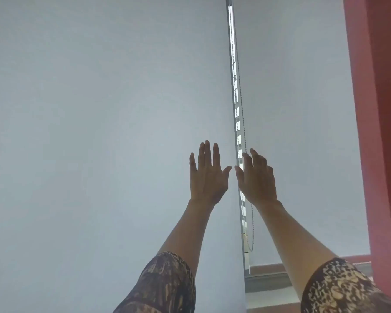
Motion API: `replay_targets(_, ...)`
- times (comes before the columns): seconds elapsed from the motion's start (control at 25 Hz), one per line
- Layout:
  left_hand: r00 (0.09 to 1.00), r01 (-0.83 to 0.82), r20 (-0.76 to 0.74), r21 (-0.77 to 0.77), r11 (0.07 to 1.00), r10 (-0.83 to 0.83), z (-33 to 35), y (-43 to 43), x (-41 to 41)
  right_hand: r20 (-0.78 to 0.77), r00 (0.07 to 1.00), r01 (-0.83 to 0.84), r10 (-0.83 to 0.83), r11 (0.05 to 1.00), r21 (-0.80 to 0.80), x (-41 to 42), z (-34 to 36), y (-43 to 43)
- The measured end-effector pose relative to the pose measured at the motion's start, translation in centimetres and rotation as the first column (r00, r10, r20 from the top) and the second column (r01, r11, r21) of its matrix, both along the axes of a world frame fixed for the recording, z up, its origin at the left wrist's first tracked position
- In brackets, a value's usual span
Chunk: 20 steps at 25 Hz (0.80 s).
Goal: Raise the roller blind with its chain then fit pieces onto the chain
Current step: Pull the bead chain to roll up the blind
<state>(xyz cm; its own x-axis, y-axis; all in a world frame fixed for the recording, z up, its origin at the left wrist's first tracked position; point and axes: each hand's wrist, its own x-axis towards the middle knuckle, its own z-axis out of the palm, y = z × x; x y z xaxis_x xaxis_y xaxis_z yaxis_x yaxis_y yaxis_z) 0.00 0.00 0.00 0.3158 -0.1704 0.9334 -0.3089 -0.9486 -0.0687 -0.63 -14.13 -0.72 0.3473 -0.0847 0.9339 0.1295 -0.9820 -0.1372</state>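
1. Two bare hands reach up in front of a pair of pale roller blinds, both hanging fully lowered, with the chain (pixel 241 102) running down the bright gap between them.
2. Left hand (pixel 207 175) is raised flat, fingers straight and close together, thumb out to the side, holding nothing; it sits just left of the gap, over the left blind (pixel 99 132).
3. Right hand (pixel 256 177) is loosely spread with fingers slightly curled, its back to the camera. It overlaps the chain line, but whether a finger touches the beads cannot be told from this angle.
4. Chain hangs as a thin beaded loop, its low end (pixel 251 245) near the sill, beside the right blind (pixel 303 109).
5. Handling, as a judgement: the chain looks light, limp and small-beaded, likely slick between dry fingers, so a firm pinch of thumb and forefinger on one strand at about the right hand's height should serve, pulled straight down along its run rather than outward.
6. Which strand lifts the blind cannot be read here.
7. Both forearms are stretched upward and forward, patterned sleeves (pixel 167 288) ending near the elbows.
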Motion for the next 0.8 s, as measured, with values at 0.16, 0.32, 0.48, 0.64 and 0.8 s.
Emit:
replay_targets(0.16,0.996,-0.030,-0.082,-0.020,0.999,0.028,-0.3,-1.8,2.9,-0.128,0.991,-0.031,0.040,0.997,0.074,3.1,0.6,-2.3)
replay_targets(0.32,0.992,-0.028,-0.128,-0.022,0.999,0.025,-1.0,-3.7,5.4,-0.054,0.954,-0.256,0.296,0.892,0.371,5.4,1.3,-3.5)
replay_targets(0.48,0.980,-0.009,-0.200,-0.025,1.000,0.004,-1.8,-5.4,6.8,-0.013,0.870,-0.400,0.493,0.720,0.568,6.6,3.2,-4.1)
replay_targets(0.64,0.974,0.005,-0.226,-0.040,0.999,-0.014,-2.0,-6.3,7.7,0.079,0.789,-0.491,0.609,0.548,0.678,7.3,5.0,-4.1)
replay_targets(0.8,0.975,0.026,-0.218,-0.044,0.999,-0.035,-1.5,-6.2,8.0,0.133,0.746,-0.547,0.652,0.487,0.681,7.3,6.0,-3.5)
